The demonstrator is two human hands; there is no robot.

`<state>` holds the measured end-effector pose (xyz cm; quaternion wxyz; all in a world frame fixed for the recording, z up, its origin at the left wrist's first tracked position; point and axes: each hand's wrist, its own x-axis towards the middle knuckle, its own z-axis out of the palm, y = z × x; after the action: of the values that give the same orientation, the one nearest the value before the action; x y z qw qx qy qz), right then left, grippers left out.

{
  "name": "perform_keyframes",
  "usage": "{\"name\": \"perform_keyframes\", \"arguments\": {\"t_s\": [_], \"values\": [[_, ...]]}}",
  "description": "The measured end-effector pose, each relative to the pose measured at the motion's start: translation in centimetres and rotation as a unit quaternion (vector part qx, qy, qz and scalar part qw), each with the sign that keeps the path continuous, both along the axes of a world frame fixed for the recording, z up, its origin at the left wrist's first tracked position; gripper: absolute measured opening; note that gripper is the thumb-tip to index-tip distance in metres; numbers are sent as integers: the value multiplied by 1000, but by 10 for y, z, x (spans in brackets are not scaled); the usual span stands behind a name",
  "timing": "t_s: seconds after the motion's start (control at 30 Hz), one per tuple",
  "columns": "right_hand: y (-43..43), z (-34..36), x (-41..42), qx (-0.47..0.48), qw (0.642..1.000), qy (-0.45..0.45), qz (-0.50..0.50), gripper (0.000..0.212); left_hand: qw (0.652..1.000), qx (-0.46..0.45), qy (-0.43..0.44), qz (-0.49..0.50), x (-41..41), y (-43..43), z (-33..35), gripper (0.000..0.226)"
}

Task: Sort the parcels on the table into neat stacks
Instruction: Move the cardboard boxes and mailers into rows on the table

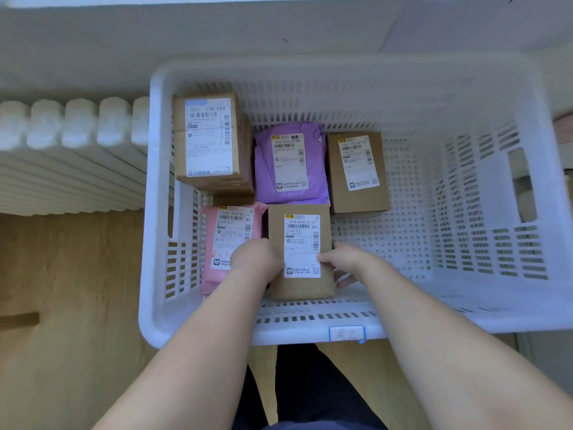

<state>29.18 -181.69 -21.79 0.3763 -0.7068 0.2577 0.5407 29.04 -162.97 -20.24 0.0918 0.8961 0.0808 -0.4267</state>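
A white slatted basket (pixel 465 308) is seen from above, resting on a wooden surface (pixel 62 290), with a white ribbed radiator (pixel 68 156) beside its left wall. Five parcels are grouped in the left half of the basket. At far left a tall brown box (pixel 210 141) is set against the left wall near the far corner, its label uppermost and its long axis running from near to far. In front of it a pink mailer (pixel 229 240) lies flat against the left wall, long axis likewise near to far, its lower part covered by the left hand (pixel 255 259). A brown parcel (pixel 300 252) is positioned just beside the pink mailer, close to the near wall, label up, long axis pointing away from the person. It is gripped at both long edges: the left hand is pressed onto its left edge with the fingers curled, and the right hand (pixel 344 262) pinches its right edge, thumb on the label and fingers underneath. Behind it a purple mailer (pixel 291 162) lies flat, touching the tall box on its left. A smaller brown box (pixel 356 172) is placed just to the right of the purple mailer, tilted slightly clockwise. The right half of the basket floor is left bare up to the right wall, where a handle cut-out (pixel 522 184) is noted.
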Motion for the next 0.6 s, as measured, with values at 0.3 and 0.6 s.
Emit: {"name": "perform_keyframes", "arguments": {"t_s": [0.3, 0.6], "values": [[25, -33, 10, -58, 988, -7, 140, 34, 987, 66, -27, -145, 1, 12, -29, 33], [32, -38, 18, -74, 975, -8, 208, 36, 971, 117, -9, -207, 10, 6, -25, 33]]}}
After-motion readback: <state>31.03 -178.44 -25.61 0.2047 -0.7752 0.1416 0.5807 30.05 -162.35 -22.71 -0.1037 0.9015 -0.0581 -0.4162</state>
